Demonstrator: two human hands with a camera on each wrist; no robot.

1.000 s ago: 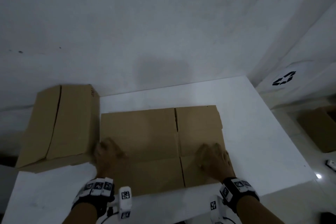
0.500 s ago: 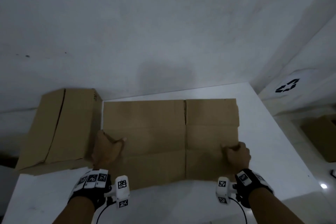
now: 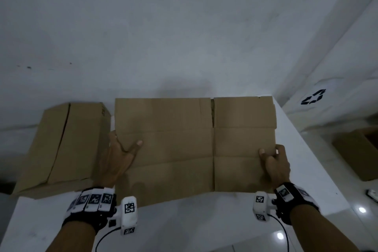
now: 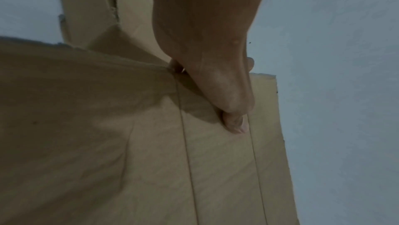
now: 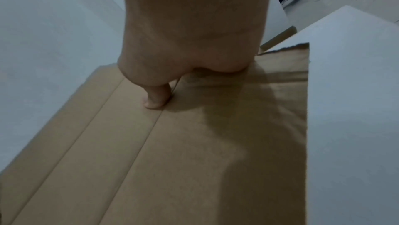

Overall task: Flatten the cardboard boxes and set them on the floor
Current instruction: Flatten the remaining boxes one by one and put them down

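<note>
- I see the white bench [image 3: 204, 229] filling the lower half of my head view, from 8 o'clock round to 4 o'clock.
- The flattened box [image 3: 184, 149] sits at the centre of the view, held over the bench, creases running across it.
- A closed box [image 3: 67, 143] stands on the bench at 9 o'clock, just beside the flattened one.
- Another box [image 3: 360, 151] sits on the floor at 3 o'clock, well apart from the bench.
- My left hand [image 3: 116, 159] grips the flattened box's left edge, thumb on top, fingers wrapped behind.
- My right hand [image 3: 276, 165] pinches the right edge at 4 o'clock, thumb pressed on the top face, fingers curled round it.
</note>
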